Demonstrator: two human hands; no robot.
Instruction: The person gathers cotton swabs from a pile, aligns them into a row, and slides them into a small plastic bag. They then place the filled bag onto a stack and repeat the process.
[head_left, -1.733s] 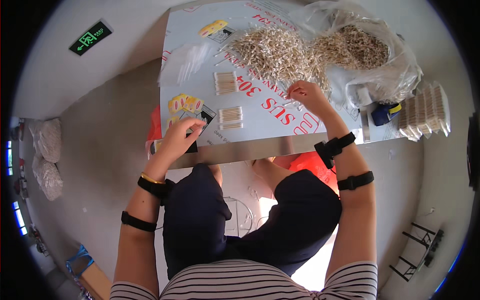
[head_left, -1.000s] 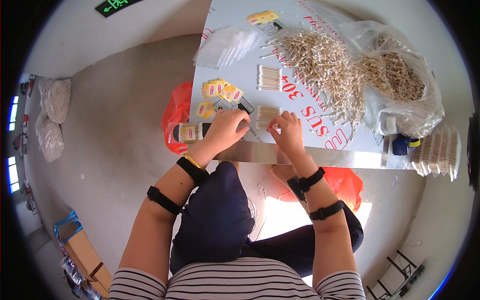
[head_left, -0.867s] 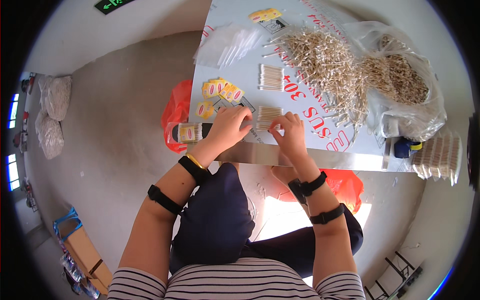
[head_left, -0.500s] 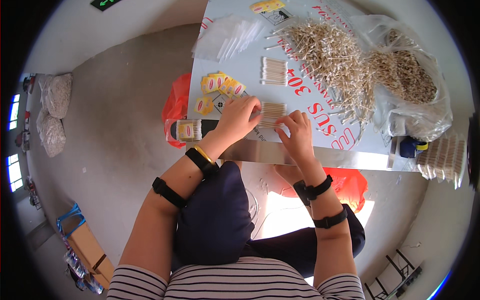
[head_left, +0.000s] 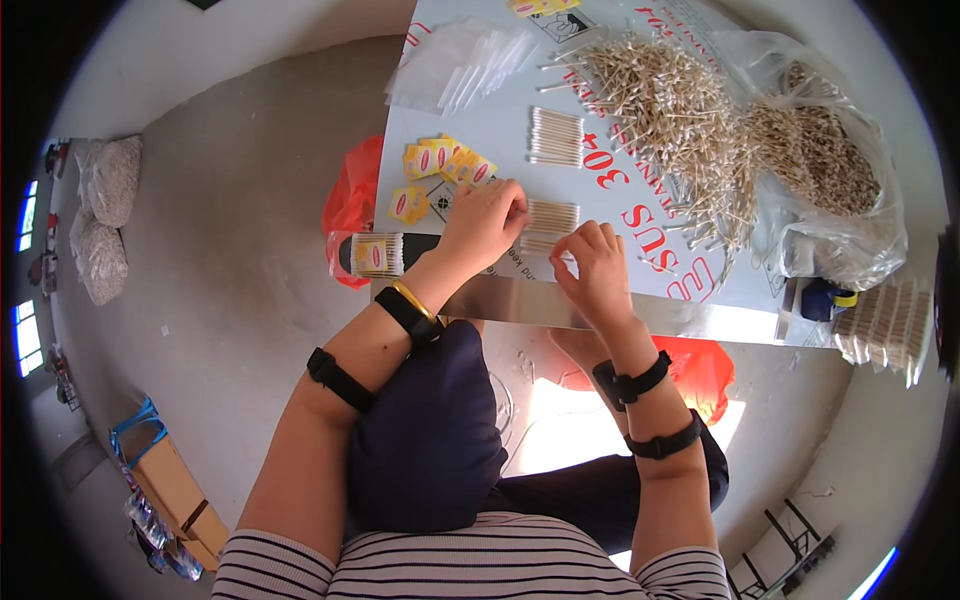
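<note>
A row of cotton swabs (head_left: pixel 553 216) lies side by side on the table between my hands. My left hand (head_left: pixel 483 222) is closed, its bent fingertips against the left ends of this row; whether anything is inside them is hidden. At the row's near right corner my right hand (head_left: pixel 597 268) is closed in a pinch, thumb and forefinger at the end of a swab. Farther back lies a second neat row of swabs (head_left: pixel 556 137). Yellow cards (head_left: pixel 440 158) are spread beyond my left hand, with another small group (head_left: pixel 408 204) nearer.
A large loose pile of swabs (head_left: pixel 680 120) covers the right side, beside a clear plastic bag of swabs (head_left: pixel 825 160). Clear flat pouches (head_left: pixel 465 65) fan out at the far left. One filled pouch with a yellow card (head_left: pixel 376 255) sits at the left edge. Bundled swabs (head_left: pixel 885 320) stand at right.
My right hand has shifted slightly nearer and left, uncovering a little more of the near row. The left hand stays almost in place. The whole view has tilted slightly.
</note>
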